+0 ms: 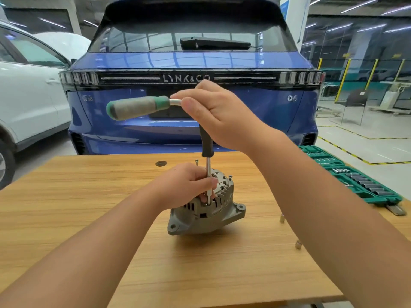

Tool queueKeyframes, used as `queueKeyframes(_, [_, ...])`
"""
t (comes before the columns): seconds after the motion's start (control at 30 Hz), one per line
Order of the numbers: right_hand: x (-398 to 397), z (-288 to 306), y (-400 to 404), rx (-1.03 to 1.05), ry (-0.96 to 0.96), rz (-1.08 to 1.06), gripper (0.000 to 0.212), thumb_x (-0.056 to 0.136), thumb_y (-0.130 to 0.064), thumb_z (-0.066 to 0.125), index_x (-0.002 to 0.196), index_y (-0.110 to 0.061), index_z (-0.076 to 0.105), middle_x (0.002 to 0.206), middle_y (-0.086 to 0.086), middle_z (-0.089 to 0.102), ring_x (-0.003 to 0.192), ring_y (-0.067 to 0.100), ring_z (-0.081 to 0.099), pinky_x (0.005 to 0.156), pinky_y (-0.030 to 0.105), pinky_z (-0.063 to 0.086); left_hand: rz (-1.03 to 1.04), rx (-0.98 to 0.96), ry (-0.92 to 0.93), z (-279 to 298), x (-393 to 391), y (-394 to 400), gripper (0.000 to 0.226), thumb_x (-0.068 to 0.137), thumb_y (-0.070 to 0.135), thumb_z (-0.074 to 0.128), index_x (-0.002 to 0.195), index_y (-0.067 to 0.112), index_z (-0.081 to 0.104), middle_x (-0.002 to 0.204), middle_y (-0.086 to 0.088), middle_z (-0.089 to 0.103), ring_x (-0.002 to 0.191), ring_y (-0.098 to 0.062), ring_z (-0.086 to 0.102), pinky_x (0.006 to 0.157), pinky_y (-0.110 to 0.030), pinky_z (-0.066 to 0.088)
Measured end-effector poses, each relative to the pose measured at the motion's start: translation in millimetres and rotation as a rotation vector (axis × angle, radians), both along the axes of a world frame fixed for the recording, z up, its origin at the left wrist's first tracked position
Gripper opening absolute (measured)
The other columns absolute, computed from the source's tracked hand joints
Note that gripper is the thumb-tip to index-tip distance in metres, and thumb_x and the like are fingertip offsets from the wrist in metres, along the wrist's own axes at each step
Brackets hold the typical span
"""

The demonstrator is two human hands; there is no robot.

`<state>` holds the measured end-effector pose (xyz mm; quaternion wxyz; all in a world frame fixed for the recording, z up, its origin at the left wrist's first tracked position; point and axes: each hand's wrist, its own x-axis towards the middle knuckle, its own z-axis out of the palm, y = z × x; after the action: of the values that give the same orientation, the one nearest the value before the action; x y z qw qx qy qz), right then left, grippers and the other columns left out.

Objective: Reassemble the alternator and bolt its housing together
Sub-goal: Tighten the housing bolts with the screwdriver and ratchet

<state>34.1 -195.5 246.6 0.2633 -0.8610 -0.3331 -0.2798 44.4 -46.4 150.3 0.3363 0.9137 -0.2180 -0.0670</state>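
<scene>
A grey alternator stands on the wooden table, its finned end facing up. My left hand rests on top of it and pinches the thin steel extension shaft just above the housing. My right hand grips the head of a ratchet wrench, whose green and grey handle sticks out to the left. A black extension piece runs down from that hand to the shaft. Two bolts stand up from the housing at the back.
A blue car stands right behind the table, a white car to the left. An open green socket case lies at the table's right edge. Two small sockets lie on the wood to the right of the alternator.
</scene>
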Motion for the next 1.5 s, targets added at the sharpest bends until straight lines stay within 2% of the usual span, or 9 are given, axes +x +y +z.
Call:
queueKeyframes(0.13, [-1.4, 22.5, 1.3, -0.095, 0.059, -0.129, 0.046, 0.106, -0.033, 0.047, 0.066, -0.011, 0.057, 0.06, 0.008, 0.053, 0.056, 0.016, 0.042, 0.055, 0.032, 0.033, 0.001, 0.013, -0.01, -0.2, -1.9, -0.4, 0.029, 0.102, 0.053, 0.055, 0.091, 0.034, 0.074, 0.087, 0.013, 0.078, 0.089, -0.017, 0.075, 0.092, -0.05, 0.059])
queueKeyframes(0.23, [0.6, 35.8, 2.6, -0.018, 0.28, -0.191, 0.037, 0.101, -0.029, 0.053, 0.081, -0.003, 0.07, 0.061, 0.004, 0.07, 0.048, 0.005, 0.06, 0.045, 0.016, 0.041, -0.007, 0.021, -0.021, -0.8, -2.5, -1.3, 0.028, 0.102, 0.054, 0.055, 0.091, 0.036, 0.073, 0.086, 0.013, 0.077, 0.089, -0.018, 0.075, 0.09, -0.051, 0.061])
queueKeyframes(0.33, [3.3, 41.4, 4.2, 0.312, 0.645, -0.093, 0.021, 0.097, -0.014, 0.053, 0.101, 0.001, 0.068, 0.056, 0.0, 0.068, 0.06, 0.022, 0.074, 0.05, 0.02, 0.053, -0.015, 0.021, -0.027, -0.7, -1.0, -2.1, 0.028, 0.102, 0.053, 0.055, 0.091, 0.035, 0.073, 0.086, 0.013, 0.077, 0.09, -0.023, 0.075, 0.089, -0.054, 0.06])
queueKeyframes(0.53, [8.6, 22.4, 1.2, 0.825, 0.985, 0.263, 0.019, 0.103, -0.02, 0.047, 0.114, -0.009, 0.057, 0.062, -0.005, 0.053, 0.054, 0.011, 0.049, 0.079, 0.036, 0.052, 0.005, 0.026, -0.052, -2.8, 5.7, -5.5, 0.028, 0.101, 0.054, 0.055, 0.091, 0.034, 0.071, 0.083, 0.017, 0.076, 0.086, -0.02, 0.076, 0.085, -0.054, 0.061])
queueKeyframes(0.87, [17.7, -10.2, -17.2, 1.159, 1.033, 0.677, 0.004, 0.098, -0.015, 0.053, 0.096, -0.012, 0.053, 0.082, 0.0, 0.061, 0.075, 0.015, 0.058, 0.074, 0.027, 0.039, -0.006, 0.039, -0.035, -2.6, 28.7, -14.3, 0.027, 0.101, 0.051, 0.057, 0.089, 0.035, 0.075, 0.087, 0.016, 0.076, 0.082, -0.007, 0.073, 0.083, -0.041, 0.061])
queueKeyframes(1.0, [34.9, -31.8, -12.5, 1.198, 0.755, 0.685, 0.018, 0.097, -0.013, 0.062, 0.097, -0.025, 0.049, 0.095, 0.005, 0.067, 0.08, 0.022, 0.066, 0.071, 0.032, 0.045, 0.011, 0.038, -0.021, -2.2, 35.3, -18.1, 0.025, 0.102, 0.049, 0.057, 0.09, 0.036, 0.074, 0.086, 0.025, 0.075, 0.08, 0.004, 0.07, 0.072, -0.027, 0.054])
queueKeyframes(1.13, [49.0, -53.5, -8.2, 1.012, 0.442, 0.63, 0.024, 0.102, -0.018, 0.053, 0.119, -0.034, 0.058, 0.103, 0.007, 0.068, 0.081, 0.022, 0.06, 0.066, 0.034, 0.047, 0.045, 0.088, -0.031, -2.6, 38.4, -21.3, 0.023, 0.102, 0.052, 0.055, 0.096, 0.039, 0.072, 0.09, 0.021, 0.076, 0.083, -0.002, 0.072, 0.082, -0.037, 0.061])
queueKeyframes(1.33, [56.3, -51.6, -12.6, 0.981, 0.628, 0.922, 0.044, 0.1, -0.042, 0.031, 0.128, -0.03, 0.062, 0.1, 0.008, 0.063, 0.079, 0.023, 0.054, 0.07, 0.037, 0.041, 0.048, 0.092, -0.011, -1.4, 35.6, -20.8, 0.027, 0.102, 0.054, 0.053, 0.096, 0.037, 0.074, 0.088, 0.02, 0.075, 0.081, -0.001, 0.069, 0.08, -0.032, 0.058])
queueKeyframes(1.5, [50.6, -45.3, -18.1, 1.02, 0.633, 0.745, 0.034, 0.099, -0.045, 0.047, 0.125, -0.027, 0.059, 0.088, -0.003, 0.064, 0.077, 0.018, 0.058, 0.069, 0.031, 0.046, 0.031, 0.14, -0.01, 2.7, 31.5, -24.9, 0.03, 0.103, 0.055, 0.051, 0.096, 0.036, 0.074, 0.091, 0.012, 0.075, 0.087, -0.01, 0.071, 0.086, -0.04, 0.058])
